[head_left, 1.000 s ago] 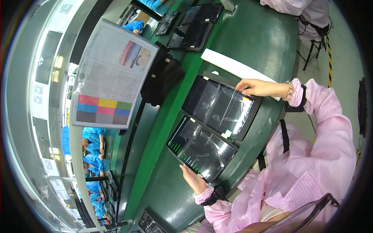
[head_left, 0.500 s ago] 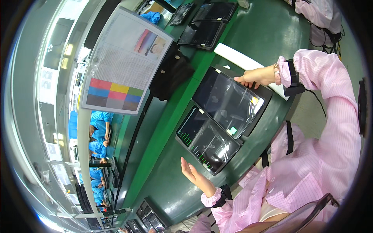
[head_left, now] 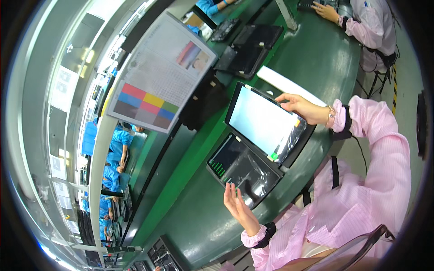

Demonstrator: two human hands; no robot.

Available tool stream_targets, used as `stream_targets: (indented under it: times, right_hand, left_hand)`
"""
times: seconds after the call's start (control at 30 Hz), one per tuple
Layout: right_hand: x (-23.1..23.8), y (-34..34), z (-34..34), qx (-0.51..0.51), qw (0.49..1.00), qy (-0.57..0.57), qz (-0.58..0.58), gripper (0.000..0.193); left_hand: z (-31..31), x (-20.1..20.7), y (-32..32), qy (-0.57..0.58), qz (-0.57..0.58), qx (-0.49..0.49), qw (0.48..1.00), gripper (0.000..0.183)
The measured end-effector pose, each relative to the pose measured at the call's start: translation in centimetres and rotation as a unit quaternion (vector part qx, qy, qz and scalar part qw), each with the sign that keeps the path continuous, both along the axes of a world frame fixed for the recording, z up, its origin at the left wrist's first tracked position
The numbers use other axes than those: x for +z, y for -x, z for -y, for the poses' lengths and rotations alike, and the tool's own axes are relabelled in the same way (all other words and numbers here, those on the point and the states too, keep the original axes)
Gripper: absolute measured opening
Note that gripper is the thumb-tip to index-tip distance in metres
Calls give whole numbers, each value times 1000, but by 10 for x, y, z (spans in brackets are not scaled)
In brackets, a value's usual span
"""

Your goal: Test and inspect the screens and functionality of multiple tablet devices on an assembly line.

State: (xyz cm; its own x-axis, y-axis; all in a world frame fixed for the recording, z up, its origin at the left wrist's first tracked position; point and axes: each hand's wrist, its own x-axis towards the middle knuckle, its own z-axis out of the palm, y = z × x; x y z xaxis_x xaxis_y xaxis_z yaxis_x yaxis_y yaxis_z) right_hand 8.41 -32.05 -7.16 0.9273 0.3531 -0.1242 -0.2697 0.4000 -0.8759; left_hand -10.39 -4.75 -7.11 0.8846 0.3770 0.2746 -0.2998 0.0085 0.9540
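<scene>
My right hand [head_left: 302, 108] is at the right edge of a tablet [head_left: 260, 119], its fingers closed against that edge. The screen is lit pale white, with film over it and small green and yellow tabs along the near end. Beside it, to the lower left, lies a second tablet [head_left: 235, 158], dark with green bars on its screen and shiny film. My left hand [head_left: 240, 211] is at this second tablet's near left corner, fingers stretched and apart, holding nothing. I cannot tell whether it touches the film.
A white strip [head_left: 289, 83] lies right of the lit tablet. Dark tablets [head_left: 244, 58] and a black cloth-like thing [head_left: 205, 101] are farther off on the green bench [head_left: 199, 217]. A sheet with colour blocks [head_left: 162, 72] stands left. A co-worker's hand [head_left: 326, 12] shows top right.
The tablet under my right hand has gone from dark to lit white. My left hand now overlaps the second tablet's corner in view. Some green bars there are no longer visible.
</scene>
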Motion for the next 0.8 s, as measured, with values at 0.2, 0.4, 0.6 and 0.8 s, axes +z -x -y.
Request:
stream_targets:
  times: [0.2, 0.4, 0.6, 0.8]
  right_hand:
    - [38, 63, -12, -22, 992, -105, 63, 35]
    - [37, 115, -45, 105, 982, -106, 116, 34]
    - [81, 89, -71, 215, 926, 37, 308, 33]
    - [118, 75, -103, 207, 931, 23, 299, 41]
  left_hand:
    - [20, -1, -19, 197, -14, -176, 965, 57]
    - [0, -22, -2, 217, -114, 10, 969, 43]
    - [-13, -30, 28, 267, -58, -1, 962, 43]
    - [4, -26, 46, 244, -79, 140, 956, 61]
